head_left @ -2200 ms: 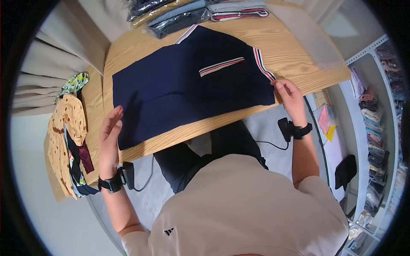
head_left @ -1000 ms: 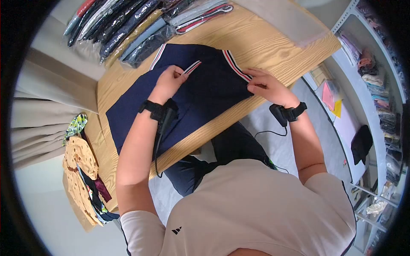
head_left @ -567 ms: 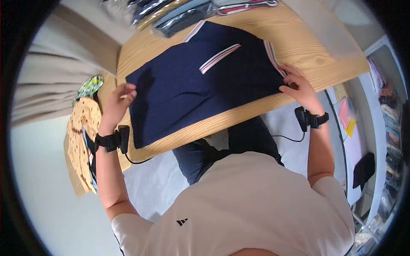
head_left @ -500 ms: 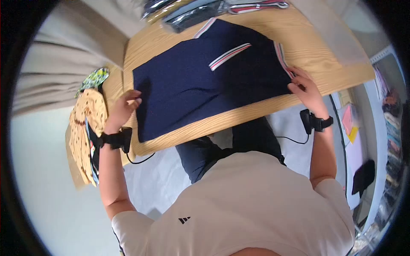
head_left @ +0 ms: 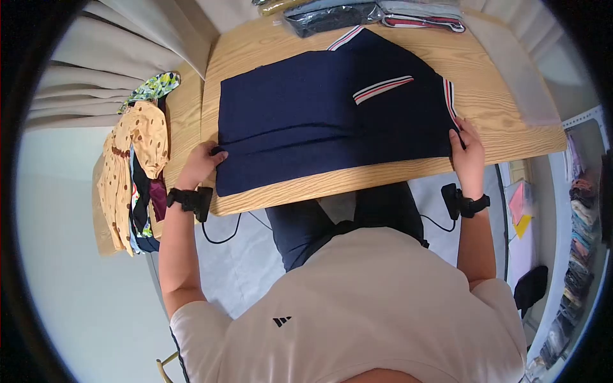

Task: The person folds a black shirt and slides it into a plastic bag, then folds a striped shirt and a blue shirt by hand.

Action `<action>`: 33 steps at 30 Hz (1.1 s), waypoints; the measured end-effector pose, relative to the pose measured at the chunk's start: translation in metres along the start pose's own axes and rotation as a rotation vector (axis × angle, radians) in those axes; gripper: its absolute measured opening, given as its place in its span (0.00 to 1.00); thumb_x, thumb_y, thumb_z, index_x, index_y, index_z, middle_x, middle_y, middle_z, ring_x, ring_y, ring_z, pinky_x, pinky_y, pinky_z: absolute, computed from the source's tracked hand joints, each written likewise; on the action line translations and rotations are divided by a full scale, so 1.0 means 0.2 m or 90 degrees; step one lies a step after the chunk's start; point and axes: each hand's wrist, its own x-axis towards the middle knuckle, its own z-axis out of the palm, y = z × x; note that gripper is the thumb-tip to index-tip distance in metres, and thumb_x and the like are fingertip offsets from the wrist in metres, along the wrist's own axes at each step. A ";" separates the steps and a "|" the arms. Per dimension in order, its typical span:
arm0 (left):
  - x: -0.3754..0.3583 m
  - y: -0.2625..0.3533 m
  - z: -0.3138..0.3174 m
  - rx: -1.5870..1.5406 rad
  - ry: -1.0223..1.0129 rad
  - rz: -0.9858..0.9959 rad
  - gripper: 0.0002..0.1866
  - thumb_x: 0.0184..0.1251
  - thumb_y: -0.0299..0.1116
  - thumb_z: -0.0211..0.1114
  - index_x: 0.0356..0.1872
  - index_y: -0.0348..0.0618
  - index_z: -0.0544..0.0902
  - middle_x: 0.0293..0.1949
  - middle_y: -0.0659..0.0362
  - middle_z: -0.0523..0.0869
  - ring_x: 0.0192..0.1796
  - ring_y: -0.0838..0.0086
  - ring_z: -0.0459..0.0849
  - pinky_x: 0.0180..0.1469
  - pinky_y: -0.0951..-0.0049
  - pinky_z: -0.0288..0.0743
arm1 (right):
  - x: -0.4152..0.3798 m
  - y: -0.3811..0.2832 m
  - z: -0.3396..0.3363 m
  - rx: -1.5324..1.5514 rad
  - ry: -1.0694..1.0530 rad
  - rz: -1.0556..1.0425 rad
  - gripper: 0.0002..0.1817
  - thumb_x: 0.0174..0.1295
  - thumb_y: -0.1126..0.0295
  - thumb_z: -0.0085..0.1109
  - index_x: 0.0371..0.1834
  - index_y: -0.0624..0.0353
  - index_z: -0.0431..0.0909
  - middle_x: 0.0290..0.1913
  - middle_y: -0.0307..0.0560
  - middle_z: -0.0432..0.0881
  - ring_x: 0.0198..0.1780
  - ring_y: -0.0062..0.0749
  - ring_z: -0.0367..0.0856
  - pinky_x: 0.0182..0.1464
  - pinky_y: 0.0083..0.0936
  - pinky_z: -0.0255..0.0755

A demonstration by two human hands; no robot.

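Note:
A navy polo shirt with red, white and blue striped trim lies spread across the wooden table. My left hand pinches its left edge, where a fold line runs across the cloth. My right hand grips the right edge, just below the striped sleeve cuff. A striped pocket band shows on the chest. Both wrists carry black strapped devices with cables.
Bagged folded garments lie along the table's far edge. A clear plastic bag rests at the far right. A yellow dotted dress and other clothes hang at the left. Curtains hang beyond. Shelves with clothes stand at the right.
My left hand went from the chest pocket out to the shirt's left edge and closed on it. The right hand took hold of the right edge. A fold has formed along the near side.

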 end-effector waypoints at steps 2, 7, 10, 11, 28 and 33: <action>0.00 0.02 0.00 -0.019 -0.010 -0.030 0.17 0.58 0.37 0.65 0.37 0.29 0.78 0.27 0.50 0.81 0.32 0.65 0.80 0.39 0.68 0.72 | 0.00 0.01 0.00 -0.011 -0.020 -0.008 0.13 0.56 0.69 0.60 0.38 0.70 0.78 0.54 0.56 0.77 0.59 0.51 0.71 0.61 0.35 0.62; -0.01 0.04 -0.02 -0.047 -0.038 -0.051 0.15 0.60 0.37 0.64 0.37 0.33 0.79 0.26 0.59 0.80 0.30 0.73 0.76 0.35 0.72 0.70 | 0.12 -0.18 -0.15 -0.061 -0.129 0.000 0.21 0.49 0.70 0.65 0.47 0.65 0.75 0.49 0.56 0.78 0.56 0.50 0.72 0.58 0.37 0.65; 0.01 -0.01 0.01 -0.179 -0.045 0.048 0.14 0.63 0.38 0.63 0.36 0.36 0.77 0.26 0.65 0.76 0.29 0.79 0.70 0.32 0.76 0.67 | 0.24 -0.29 -0.14 -0.099 -0.166 -0.162 0.25 0.48 0.72 0.64 0.52 0.60 0.72 0.48 0.54 0.77 0.56 0.49 0.71 0.56 0.36 0.67; 0.01 -0.01 0.02 -0.180 -0.042 0.049 0.13 0.64 0.38 0.62 0.36 0.37 0.76 0.26 0.66 0.75 0.29 0.80 0.69 0.32 0.77 0.66 | 0.28 -0.34 -0.10 -0.014 -0.264 -0.164 0.25 0.49 0.74 0.63 0.54 0.59 0.71 0.50 0.53 0.76 0.56 0.48 0.71 0.57 0.35 0.67; -0.01 0.01 0.00 -0.134 -0.045 0.017 0.15 0.66 0.39 0.60 0.41 0.35 0.77 0.29 0.62 0.78 0.33 0.77 0.73 0.38 0.76 0.69 | 0.68 -0.24 0.16 -0.092 -0.308 -0.066 0.11 0.46 0.69 0.67 0.27 0.63 0.76 0.31 0.56 0.80 0.38 0.48 0.79 0.41 0.38 0.70; -0.03 0.10 0.00 -0.167 -0.032 -0.035 0.18 0.65 0.40 0.61 0.42 0.32 0.77 0.32 0.57 0.81 0.37 0.74 0.77 0.42 0.72 0.71 | 0.59 -0.16 0.12 -0.011 -0.227 -0.021 0.12 0.50 0.68 0.65 0.31 0.64 0.74 0.28 0.56 0.79 0.36 0.46 0.79 0.39 0.36 0.71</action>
